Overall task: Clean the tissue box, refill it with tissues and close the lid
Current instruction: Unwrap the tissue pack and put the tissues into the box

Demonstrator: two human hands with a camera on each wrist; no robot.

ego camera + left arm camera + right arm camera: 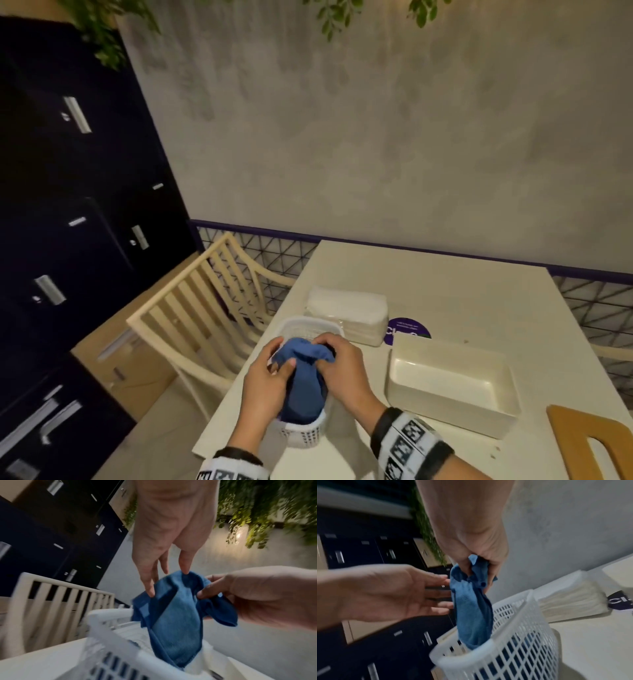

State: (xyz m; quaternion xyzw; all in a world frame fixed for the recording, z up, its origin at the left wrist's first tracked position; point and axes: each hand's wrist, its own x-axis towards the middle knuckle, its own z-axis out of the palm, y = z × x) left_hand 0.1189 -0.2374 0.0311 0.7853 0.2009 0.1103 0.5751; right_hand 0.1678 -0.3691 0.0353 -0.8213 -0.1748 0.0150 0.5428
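A blue cloth hangs half out of a white lattice basket at the table's near left edge. My right hand grips the cloth's bunched top from above. My left hand touches its left side with straight fingers; its thumb and fingertips rest on the cloth's upper edge. The open cream tissue box stands empty to the right of the basket. A stack of white tissues lies behind the basket. A wooden lid with a slot lies at the near right.
A round purple sticker lies on the white table between the tissues and the box. A cream slatted chair stands left of the table, with dark lockers beyond it. A grey wall runs along the table's far edge.
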